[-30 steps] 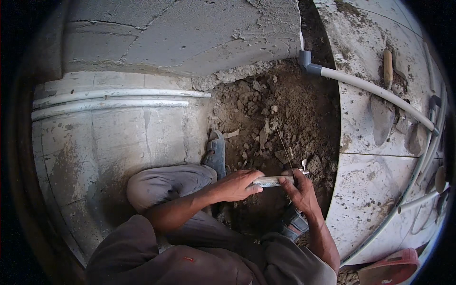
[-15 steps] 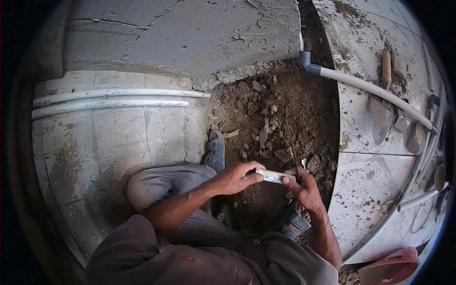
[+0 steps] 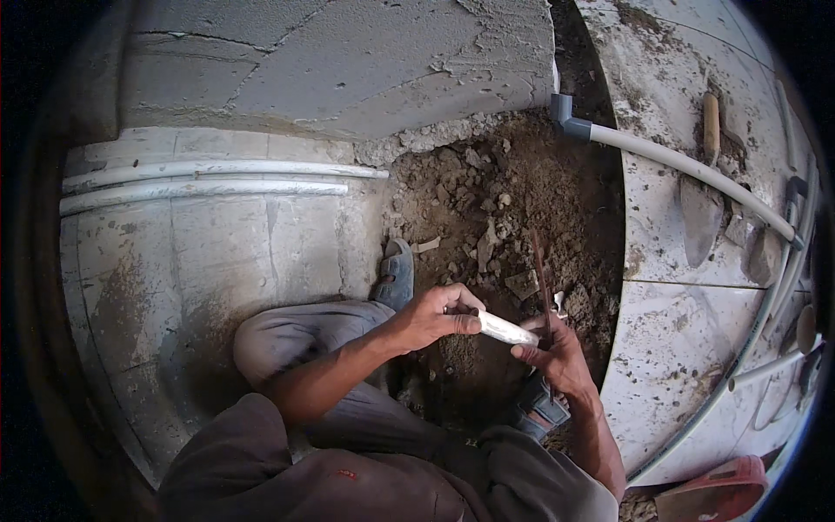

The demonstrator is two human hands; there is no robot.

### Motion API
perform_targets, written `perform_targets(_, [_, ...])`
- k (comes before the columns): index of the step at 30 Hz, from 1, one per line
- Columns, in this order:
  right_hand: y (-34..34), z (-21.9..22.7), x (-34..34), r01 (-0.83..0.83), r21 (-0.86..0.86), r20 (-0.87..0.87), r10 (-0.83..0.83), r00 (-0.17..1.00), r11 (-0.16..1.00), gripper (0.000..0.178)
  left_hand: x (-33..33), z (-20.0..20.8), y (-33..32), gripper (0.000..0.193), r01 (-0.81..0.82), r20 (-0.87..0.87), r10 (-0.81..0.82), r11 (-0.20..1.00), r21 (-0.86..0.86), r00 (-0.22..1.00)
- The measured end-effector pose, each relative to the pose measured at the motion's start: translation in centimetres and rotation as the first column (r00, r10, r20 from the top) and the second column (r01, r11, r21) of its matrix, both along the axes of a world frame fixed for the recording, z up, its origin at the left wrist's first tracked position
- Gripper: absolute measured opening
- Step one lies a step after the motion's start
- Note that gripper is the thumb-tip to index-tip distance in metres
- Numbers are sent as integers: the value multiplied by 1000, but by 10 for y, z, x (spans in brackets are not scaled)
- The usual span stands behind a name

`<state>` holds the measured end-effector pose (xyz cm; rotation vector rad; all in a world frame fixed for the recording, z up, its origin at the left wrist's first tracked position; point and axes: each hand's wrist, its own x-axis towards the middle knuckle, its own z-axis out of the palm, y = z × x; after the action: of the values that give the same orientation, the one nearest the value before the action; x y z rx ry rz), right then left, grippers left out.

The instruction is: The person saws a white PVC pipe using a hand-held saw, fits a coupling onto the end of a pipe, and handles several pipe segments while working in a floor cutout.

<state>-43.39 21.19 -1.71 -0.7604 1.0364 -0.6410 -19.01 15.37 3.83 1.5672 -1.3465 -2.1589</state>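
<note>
2 things are held by the right hand (image 3: 563,351): a white pipe (image 3: 506,329), its left end gripped by the left hand (image 3: 432,318), and a thin brown strip (image 3: 540,268); steadiness should limit twisting.

Passable over broken soil (image 3: 452,196) left of the thin brown blade (image 3: 540,265); hindered rightward by grey-elbowed pipe (image 3: 674,157), apparently raised.

Left grip (image 3: 432,318) and right grip (image 3: 557,355) hold a short white pipe (image 3: 506,331) above soil (image 3: 465,204).
</note>
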Motion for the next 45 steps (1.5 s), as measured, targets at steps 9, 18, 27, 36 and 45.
perform_targets(9, [-3,12,5,-185,29,-42,186,982,982,39,-1,6,-4,29,35,134,-27,998,-58,991])
perform_targets(18, [4,14,17,-332,110,30,330,943,937,44,5,4,-2,28,181,231,-121,949,-260,965])
perform_targets(27, [-11,16,-17,-81,-148,-190,52,980,986,40,-14,13,-6,36,-190,277,235,965,-179,932])
perform_targets(36, [-2,-7,-169,278,-579,-712,-642,285,766,25,-20,8,3,34,282,276,-268,959,-12,923])
perform_targets(45, [23,-25,-216,61,-533,-846,-529,-68,844,32,-21,-4,8,38,511,295,-418,732,-451,859])
